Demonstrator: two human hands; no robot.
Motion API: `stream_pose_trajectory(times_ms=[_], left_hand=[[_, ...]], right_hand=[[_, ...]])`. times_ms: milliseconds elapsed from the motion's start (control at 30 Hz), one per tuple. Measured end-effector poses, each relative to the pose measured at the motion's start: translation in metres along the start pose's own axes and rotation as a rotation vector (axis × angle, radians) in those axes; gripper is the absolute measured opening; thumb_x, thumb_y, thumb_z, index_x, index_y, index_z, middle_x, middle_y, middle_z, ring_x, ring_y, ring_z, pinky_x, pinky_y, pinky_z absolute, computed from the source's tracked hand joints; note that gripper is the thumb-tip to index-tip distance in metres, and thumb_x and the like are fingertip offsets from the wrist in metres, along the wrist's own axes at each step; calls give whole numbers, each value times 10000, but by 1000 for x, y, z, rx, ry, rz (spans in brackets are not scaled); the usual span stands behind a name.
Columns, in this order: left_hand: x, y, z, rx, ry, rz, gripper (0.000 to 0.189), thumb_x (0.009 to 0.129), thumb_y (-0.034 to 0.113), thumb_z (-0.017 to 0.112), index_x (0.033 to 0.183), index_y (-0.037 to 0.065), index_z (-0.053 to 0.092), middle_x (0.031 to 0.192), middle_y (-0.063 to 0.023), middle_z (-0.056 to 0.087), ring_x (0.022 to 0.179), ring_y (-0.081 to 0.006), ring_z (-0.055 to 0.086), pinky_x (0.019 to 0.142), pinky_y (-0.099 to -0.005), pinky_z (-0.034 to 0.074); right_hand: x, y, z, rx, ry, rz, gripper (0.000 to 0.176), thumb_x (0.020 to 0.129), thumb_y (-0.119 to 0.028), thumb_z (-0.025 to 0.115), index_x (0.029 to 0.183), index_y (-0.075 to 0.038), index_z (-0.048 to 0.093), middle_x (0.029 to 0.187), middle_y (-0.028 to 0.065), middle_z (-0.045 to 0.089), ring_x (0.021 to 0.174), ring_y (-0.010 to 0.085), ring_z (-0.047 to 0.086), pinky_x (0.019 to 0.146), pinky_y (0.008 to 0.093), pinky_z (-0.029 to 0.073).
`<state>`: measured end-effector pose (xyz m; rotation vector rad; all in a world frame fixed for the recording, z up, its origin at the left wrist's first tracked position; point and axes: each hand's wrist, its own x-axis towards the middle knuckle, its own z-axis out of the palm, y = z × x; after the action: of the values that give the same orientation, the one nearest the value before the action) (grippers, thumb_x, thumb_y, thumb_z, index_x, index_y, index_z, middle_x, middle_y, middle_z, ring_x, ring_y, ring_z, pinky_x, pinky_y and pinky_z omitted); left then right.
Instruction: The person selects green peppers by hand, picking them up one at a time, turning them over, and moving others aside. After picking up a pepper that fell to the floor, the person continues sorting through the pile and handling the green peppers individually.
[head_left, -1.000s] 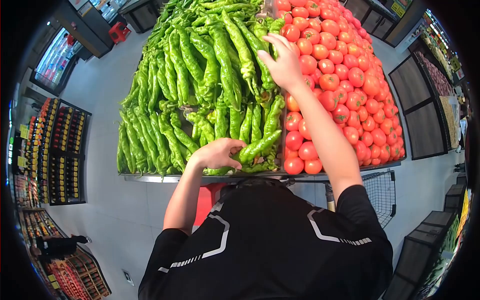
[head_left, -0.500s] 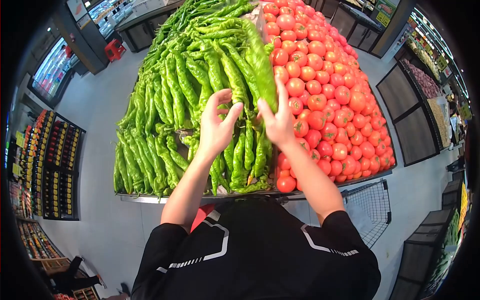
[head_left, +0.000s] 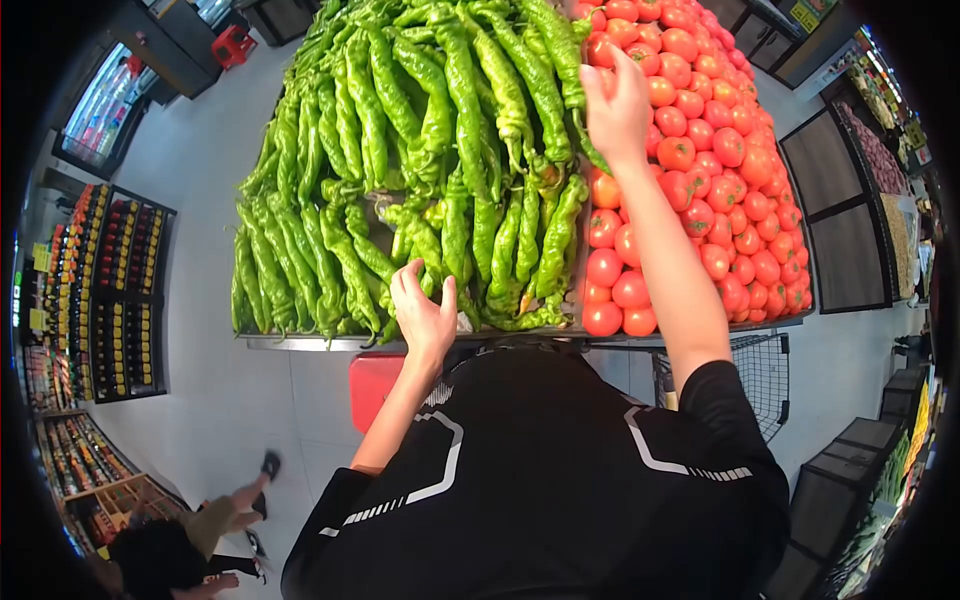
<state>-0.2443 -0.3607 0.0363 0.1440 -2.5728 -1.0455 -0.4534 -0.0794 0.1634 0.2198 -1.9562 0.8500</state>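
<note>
Long green peppers [head_left: 380, 110] lie in rows on the left part of a display stand. Red tomatoes [head_left: 728, 150] are heaped on its right part. My left hand [head_left: 425, 308] is over the lower front edge of the peppers, fingers apart, holding nothing. Farther up, my right hand [head_left: 615, 108] is at the border between peppers and tomatoes, beside the rightmost peppers. Its fingertips are partly over the tomatoes, and I cannot make out whether it grips a pepper.
A red stool [head_left: 375, 388] and a wire cart [head_left: 765, 380] stand by the stand's front. Shelves of jars [head_left: 128, 290] line the left. Another person [head_left: 165, 550] is at the lower left. Dark bins [head_left: 835, 215] stand on the right.
My left hand has drawn back toward the front edge. My right hand has moved up and right, away from it. The large pepper between them now lies among the others. The other person shows more.
</note>
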Motion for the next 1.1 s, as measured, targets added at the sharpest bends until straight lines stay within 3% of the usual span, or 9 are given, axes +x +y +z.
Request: stream_pose_trajectory(times_ms=[133, 400, 500, 700, 833, 867, 967, 1033, 1100], left_hand=[[-7, -8, 1, 100, -15, 49, 531, 860, 231, 760, 1268, -16, 526, 1172, -208, 571, 1117, -384, 555, 953, -458, 461], [38, 29, 0, 116, -270, -57, 620, 807, 200, 746, 1316, -24, 470, 1162, -299, 633, 1012, -449, 651, 867, -485, 529], [58, 55, -56, 35, -506, -269, 528, 820, 180, 653, 1268, -74, 537, 1044, -251, 687, 851, -356, 703, 749, -410, 562], [71, -10, -159, -865, -908, -475, 611, 791, 152, 569, 1373, -28, 517, 795, -102, 635, 573, -149, 598, 495, -270, 496], [48, 30, -139, -869, -655, -373, 676, 822, 97, 560, 1475, -9, 420, 924, -109, 648, 710, -168, 633, 599, -286, 520], [39, 47, -115, -750, -558, -247, 650, 856, 85, 590, 1475, -17, 418, 971, -120, 647, 771, -187, 636, 651, -297, 525], [27, 86, -66, -348, -447, 228, 609, 913, 85, 686, 1460, -31, 444, 1092, -170, 642, 914, -249, 637, 761, -321, 538], [28, 96, -61, -429, -368, 317, 582, 907, 89, 693, 1437, -26, 482, 1158, -206, 634, 972, -271, 639, 775, -331, 544], [32, 93, -66, -343, -192, 442, 519, 897, 70, 688, 1383, -19, 528, 1183, -203, 615, 988, -266, 633, 770, -351, 541]], right_hand=[[-96, -65, -55, 421, -120, 332, 156, 973, -101, 627, 1090, 2, 634, 911, 30, 635, 809, 94, 572, 732, 268, 476], [-220, -98, -71, 627, -630, 779, 126, 965, -76, 637, 1031, 23, 679, 864, 56, 697, 753, 108, 660, 685, 257, 520], [-219, -95, -77, 644, -659, 779, 137, 964, -90, 646, 1033, 24, 679, 856, 56, 700, 768, 107, 663, 691, 264, 519], [-220, -100, -84, 649, -749, 818, 154, 954, -120, 662, 1057, -10, 692, 846, 39, 691, 720, 87, 616, 679, 253, 500], [-200, -121, -74, 926, -923, 871, 465, 990, -216, 656, 1405, -48, 530, 1012, 53, 680, 893, 113, 618, 825, 278, 503], [-191, -132, -68, 1018, -866, 849, 650, 1009, -247, 636, 1547, -53, 325, 1158, 98, 639, 1029, 151, 607, 944, 311, 479], [-156, -157, -47, 1041, -648, 852, 660, 1018, -214, 607, 1566, -50, 277, 1225, 132, 611, 1095, 181, 599, 1009, 338, 453], [-132, -151, -41, 956, -630, 764, 631, 1021, -163, 583, 1566, -52, 286, 1243, 129, 610, 1110, 185, 601, 1026, 350, 448], [-106, -151, -38, 988, -539, 740, 633, 1012, -104, 576, 1575, -74, 287, 1187, 127, 644, 949, 123, 648, 785, 277, 536]])
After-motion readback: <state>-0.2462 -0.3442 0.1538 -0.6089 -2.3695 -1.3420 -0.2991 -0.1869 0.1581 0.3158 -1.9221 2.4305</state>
